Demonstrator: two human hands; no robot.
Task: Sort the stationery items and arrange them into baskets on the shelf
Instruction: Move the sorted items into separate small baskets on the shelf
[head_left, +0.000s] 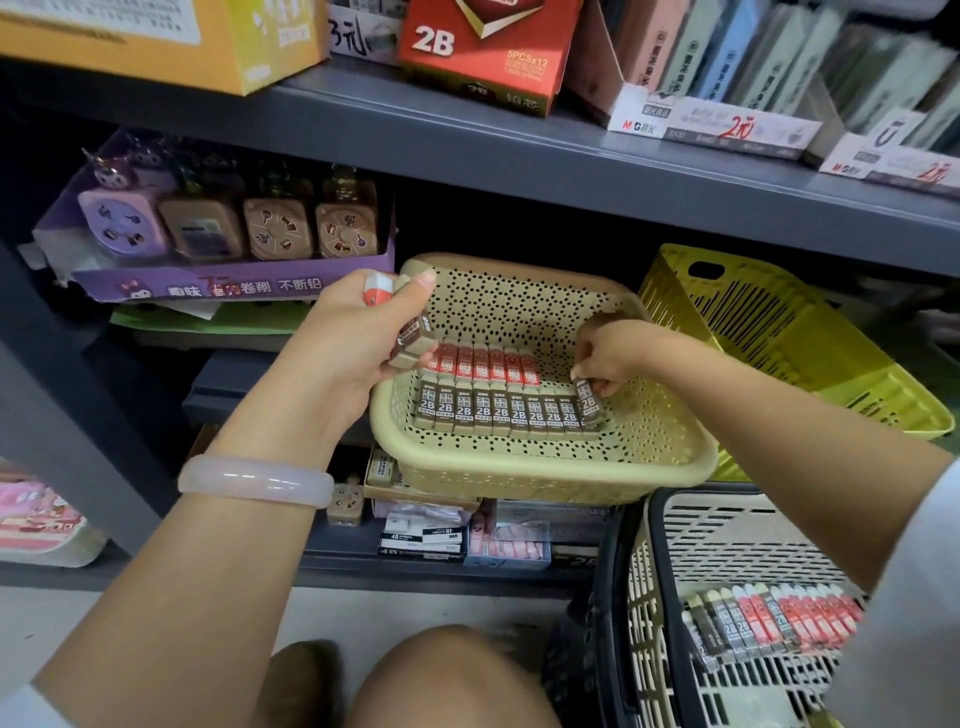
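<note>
Ten brown 2B boxes (511, 413) line the beige basket (545, 467); both hands clamp more boxes.

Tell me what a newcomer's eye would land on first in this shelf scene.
First, the beige perforated plastic basket at centre on the shelf, holding a back row of red-sleeved erasers and a front row of brown 2B erasers. The right hand pinches one more brown eraser at that row's right end, while the left hand grips several erasers beside the basket's left rim. The red 2B carton stands on the shelf above.
</note>
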